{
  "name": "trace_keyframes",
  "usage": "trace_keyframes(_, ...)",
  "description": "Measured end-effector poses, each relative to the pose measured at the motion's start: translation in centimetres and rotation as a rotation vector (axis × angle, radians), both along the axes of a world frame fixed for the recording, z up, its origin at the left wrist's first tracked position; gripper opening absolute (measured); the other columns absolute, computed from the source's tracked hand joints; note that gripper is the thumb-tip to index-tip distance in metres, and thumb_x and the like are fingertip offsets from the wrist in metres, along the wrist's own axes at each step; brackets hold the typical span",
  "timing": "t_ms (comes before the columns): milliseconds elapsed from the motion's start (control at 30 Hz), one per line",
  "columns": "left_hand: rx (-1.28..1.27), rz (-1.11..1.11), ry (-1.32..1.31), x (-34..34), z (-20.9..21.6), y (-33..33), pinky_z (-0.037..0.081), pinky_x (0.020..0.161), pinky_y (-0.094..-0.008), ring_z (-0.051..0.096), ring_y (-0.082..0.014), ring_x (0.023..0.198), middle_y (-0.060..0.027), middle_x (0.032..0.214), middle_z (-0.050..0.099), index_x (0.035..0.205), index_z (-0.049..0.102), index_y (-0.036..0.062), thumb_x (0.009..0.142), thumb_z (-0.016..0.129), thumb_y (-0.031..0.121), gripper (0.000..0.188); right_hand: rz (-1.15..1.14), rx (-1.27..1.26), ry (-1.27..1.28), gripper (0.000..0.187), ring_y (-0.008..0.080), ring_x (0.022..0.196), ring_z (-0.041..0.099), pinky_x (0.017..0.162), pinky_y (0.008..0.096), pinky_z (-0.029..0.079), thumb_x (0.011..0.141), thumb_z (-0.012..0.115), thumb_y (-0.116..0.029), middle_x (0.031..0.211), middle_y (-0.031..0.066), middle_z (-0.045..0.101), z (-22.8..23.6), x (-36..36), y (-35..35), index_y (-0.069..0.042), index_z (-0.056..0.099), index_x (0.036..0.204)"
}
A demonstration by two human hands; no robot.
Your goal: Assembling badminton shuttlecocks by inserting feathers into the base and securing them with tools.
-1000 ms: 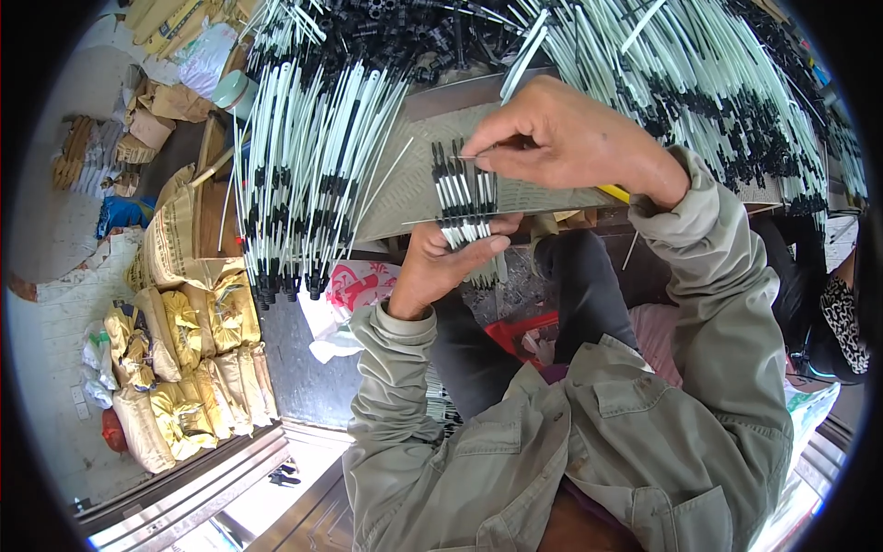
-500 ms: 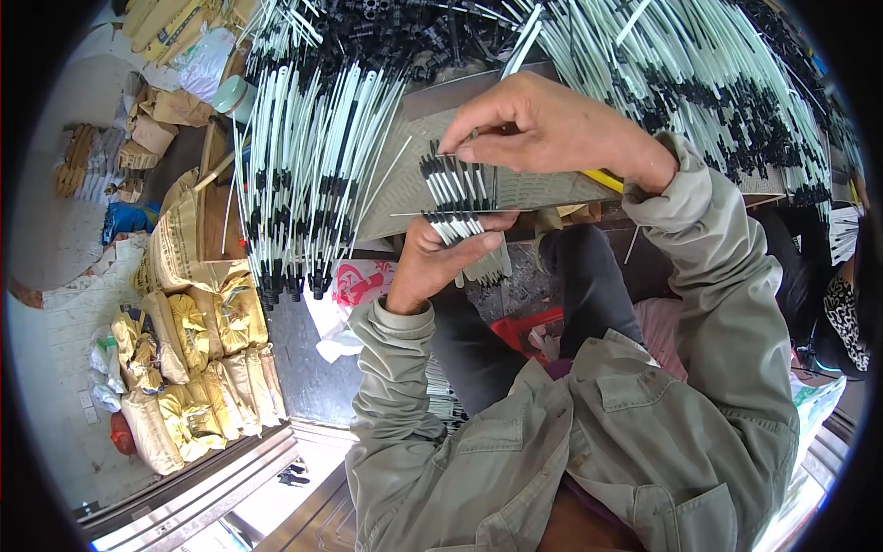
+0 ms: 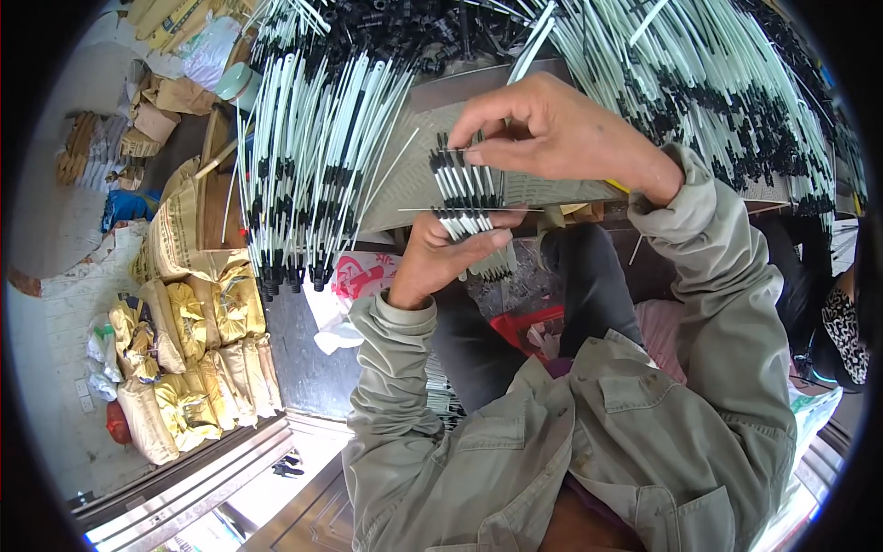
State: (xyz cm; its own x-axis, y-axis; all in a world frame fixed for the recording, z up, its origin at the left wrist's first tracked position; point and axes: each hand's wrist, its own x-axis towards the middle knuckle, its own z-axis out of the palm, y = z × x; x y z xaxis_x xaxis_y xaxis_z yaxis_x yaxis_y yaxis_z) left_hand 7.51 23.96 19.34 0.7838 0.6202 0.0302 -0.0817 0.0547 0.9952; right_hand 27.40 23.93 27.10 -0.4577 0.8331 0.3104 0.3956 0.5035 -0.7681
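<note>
My left hand (image 3: 440,255) is wrapped round a bundle of white rods with black fittings (image 3: 463,198), held upright over the near edge of the table, with its lower ends hanging below the palm. A thin straight rod (image 3: 418,211) lies crosswise over the bundle, just above my left thumb. At the bundle's top, the thumb and index finger of my right hand (image 3: 543,129) pinch together on what looks like another thin rod (image 3: 452,150), also lying across the rods. Its far end is hidden by the fingers.
A pile of white rods with black ends (image 3: 313,166) hangs over the table edge at left; a larger pile (image 3: 681,83) lies at right. Loose black parts (image 3: 395,37) sit at the back. Brown and yellow sacks (image 3: 189,368) stand on the floor at left.
The whole view has shifted slightly. Both hands keep nearly the same pose on the bundle and thin rods.
</note>
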Motion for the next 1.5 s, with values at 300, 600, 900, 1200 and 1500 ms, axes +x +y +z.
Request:
trace_keyframes(300, -0.063, 0.069, 0.003, 0.2, 0.4, -0.5, 0.047, 0.085, -0.0329, 0.061, -0.0203, 0.092, -0.0165, 0.099, 0.063, 0.098, 0.061, -0.0076, 0.077, 0.064, 0.003, 0.023, -0.058, 0.02, -0.025, 0.017, 0.0095, 0.057, 0.051, 0.051, 0.0252, 0.04, 0.078, 0.063, -0.013, 0.069, 0.0048, 0.058, 0.1, -0.4, 0.2, -0.002, 0.061, 0.09)
trace_keyframes(600, -0.028, 0.039, 0.006, 0.3, -0.1, -0.3, 0.046, 0.081, -0.0265, 0.058, -0.0136, 0.092, -0.0115, 0.101, 0.064, 0.103, 0.061, -0.0033, 0.079, 0.062, -0.001, 0.024, -0.02, -0.021, 0.022, 0.018, 0.0114, 0.058, 0.049, 0.052, 0.0256, 0.039, 0.078, 0.064, -0.015, 0.067, 0.005, 0.056, -0.8, -0.4, 0.8, -0.001, 0.063, 0.09)
trace_keyframes(900, -0.039, 0.073, 0.022, 0.0, 0.0, -0.6, 0.046, 0.08, -0.0259, 0.058, -0.0128, 0.091, -0.0117, 0.102, 0.063, 0.099, 0.063, -0.0043, 0.078, 0.061, -0.002, 0.021, -0.018, 0.054, -0.123, 0.021, 0.013, 0.066, 0.057, 0.058, 0.0262, 0.044, 0.079, 0.061, -0.014, 0.076, 0.0091, 0.063, 0.7, -0.7, 0.8, 0.0, 0.064, 0.094)
trace_keyframes(1200, -0.214, 0.145, -0.188, -0.4, -0.3, -0.8, 0.047, 0.084, -0.0349, 0.061, -0.0269, 0.093, -0.0215, 0.096, 0.063, 0.104, 0.054, -0.0051, 0.077, 0.06, -0.004, 0.028, 0.132, -0.12, 0.156, 0.023, 0.0112, 0.078, 0.06, 0.069, 0.0235, 0.046, 0.083, 0.059, -0.014, 0.088, 0.0089, 0.066, -1.3, -0.2, 1.7, 0.002, 0.062, 0.099)
trace_keyframes(1500, -0.13, 0.122, -0.211, -0.1, -0.3, -0.7, 0.049, 0.08, -0.0344, 0.062, -0.0295, 0.09, -0.0241, 0.09, 0.063, 0.098, 0.047, 0.0004, 0.077, 0.059, -0.005, 0.024, 0.182, -0.083, 0.075, 0.023, 0.0116, 0.076, 0.06, 0.068, 0.0236, 0.046, 0.083, 0.06, -0.015, 0.089, 0.0103, 0.066, 0.0, 0.1, 1.7, 0.001, 0.063, 0.1)
